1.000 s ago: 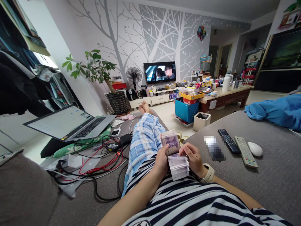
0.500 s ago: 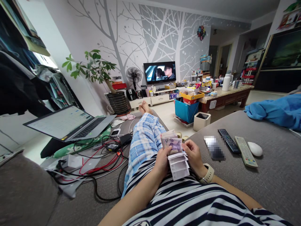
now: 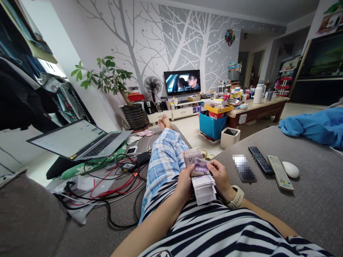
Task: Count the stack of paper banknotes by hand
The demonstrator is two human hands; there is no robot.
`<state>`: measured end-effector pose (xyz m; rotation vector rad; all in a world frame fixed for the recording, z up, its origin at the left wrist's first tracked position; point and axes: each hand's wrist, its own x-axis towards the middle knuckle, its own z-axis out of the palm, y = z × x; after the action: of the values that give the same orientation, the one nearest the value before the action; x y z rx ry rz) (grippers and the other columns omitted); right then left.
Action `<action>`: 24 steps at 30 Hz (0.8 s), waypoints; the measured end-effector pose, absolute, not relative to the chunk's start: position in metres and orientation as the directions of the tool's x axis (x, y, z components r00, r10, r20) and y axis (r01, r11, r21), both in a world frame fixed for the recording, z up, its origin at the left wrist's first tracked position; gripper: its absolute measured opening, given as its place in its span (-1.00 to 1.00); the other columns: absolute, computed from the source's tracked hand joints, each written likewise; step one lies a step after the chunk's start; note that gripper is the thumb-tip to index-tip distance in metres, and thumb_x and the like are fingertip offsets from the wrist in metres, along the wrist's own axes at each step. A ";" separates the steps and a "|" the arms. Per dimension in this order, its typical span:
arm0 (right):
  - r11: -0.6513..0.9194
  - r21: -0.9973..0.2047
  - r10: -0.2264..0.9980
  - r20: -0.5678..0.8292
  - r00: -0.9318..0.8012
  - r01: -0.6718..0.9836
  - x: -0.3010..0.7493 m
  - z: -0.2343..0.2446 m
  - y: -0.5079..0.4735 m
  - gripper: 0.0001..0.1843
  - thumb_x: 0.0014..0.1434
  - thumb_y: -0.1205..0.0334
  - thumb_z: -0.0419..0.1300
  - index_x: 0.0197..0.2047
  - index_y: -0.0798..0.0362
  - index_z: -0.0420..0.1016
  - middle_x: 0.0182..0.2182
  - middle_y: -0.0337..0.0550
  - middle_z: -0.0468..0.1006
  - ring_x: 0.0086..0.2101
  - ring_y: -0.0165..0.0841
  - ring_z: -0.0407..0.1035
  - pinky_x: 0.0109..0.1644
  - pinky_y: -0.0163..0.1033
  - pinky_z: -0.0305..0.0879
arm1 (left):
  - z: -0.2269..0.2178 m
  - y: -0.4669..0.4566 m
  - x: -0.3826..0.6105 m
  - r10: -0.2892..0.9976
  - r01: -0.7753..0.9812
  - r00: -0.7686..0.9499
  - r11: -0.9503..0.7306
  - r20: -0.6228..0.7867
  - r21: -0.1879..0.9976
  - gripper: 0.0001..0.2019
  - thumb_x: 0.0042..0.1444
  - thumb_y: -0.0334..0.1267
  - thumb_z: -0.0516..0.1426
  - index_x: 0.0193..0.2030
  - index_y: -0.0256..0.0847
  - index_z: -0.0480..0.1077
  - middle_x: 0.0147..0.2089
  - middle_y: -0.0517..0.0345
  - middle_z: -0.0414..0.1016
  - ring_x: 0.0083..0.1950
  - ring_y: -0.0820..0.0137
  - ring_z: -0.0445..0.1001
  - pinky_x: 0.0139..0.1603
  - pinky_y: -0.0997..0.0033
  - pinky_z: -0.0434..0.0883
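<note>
I lie back on a grey sofa (image 3: 294,210) in a striped shirt and blue plaid trousers (image 3: 164,157). My left hand (image 3: 184,184) is wrapped round a thick stack of purple banknotes (image 3: 197,166) held over my lap. My right hand (image 3: 221,176), with a pale watch (image 3: 238,197) on its wrist, pinches the top note and bends it down toward me. Folded-over notes (image 3: 205,191) hang below both hands.
Two remote controls (image 3: 269,166) and a white mouse (image 3: 291,169) lie on the sofa to my right, by a blue blanket (image 3: 316,125). On my left are an open laptop (image 3: 80,141) and tangled cables (image 3: 112,182). A television (image 3: 182,82), plant (image 3: 112,80) and cluttered table (image 3: 254,107) stand beyond.
My right hand has peeled one note after another off the top of the stack and folded them down; the hanging bundle shifted slightly. The left hand stayed in place.
</note>
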<state>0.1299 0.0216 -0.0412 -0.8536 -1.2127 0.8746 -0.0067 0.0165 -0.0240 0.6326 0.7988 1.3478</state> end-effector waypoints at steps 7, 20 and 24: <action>0.467 -0.875 0.883 0.452 0.130 -0.129 0.130 -0.037 0.016 -0.65 0.17 0.01 0.18 -0.51 0.06 0.33 -0.59 -0.33 0.23 -0.53 -0.45 0.08 -0.44 -0.31 0.05 | -0.022 0.020 -0.004 0.998 -0.564 -0.013 0.046 -0.065 0.825 -0.74 -0.06 -0.16 0.27 -0.31 -0.34 0.54 -0.36 0.02 0.63 -0.37 0.32 0.55 -0.25 0.36 0.47; 0.544 -0.821 0.838 0.540 0.075 -0.171 0.131 -0.037 0.011 -0.73 0.21 0.11 0.16 -0.47 0.06 0.38 -0.58 -0.33 0.25 -0.53 -0.45 0.09 -0.43 -0.31 0.07 | -0.019 0.020 -0.005 0.998 -0.535 0.030 0.055 -0.046 0.843 -0.73 -0.05 -0.16 0.24 -0.29 -0.35 0.53 -0.39 0.02 0.62 -0.39 0.30 0.55 -0.24 0.34 0.48; 0.543 -0.821 0.839 0.541 0.061 -0.176 0.131 -0.036 0.010 -0.74 0.21 0.10 0.16 -0.44 0.06 0.40 -0.57 -0.32 0.29 -0.52 -0.44 0.11 -0.41 -0.31 0.09 | -0.020 0.019 -0.005 0.996 -0.540 0.062 0.089 -0.066 0.837 -0.71 -0.06 -0.12 0.26 -0.31 -0.33 0.52 -0.36 -0.03 0.63 -0.33 0.23 0.59 -0.18 0.26 0.51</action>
<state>0.1311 0.0097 -0.0363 -0.6548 -1.2863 0.8569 -0.0054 0.0194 -0.0198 0.7438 0.7897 1.3399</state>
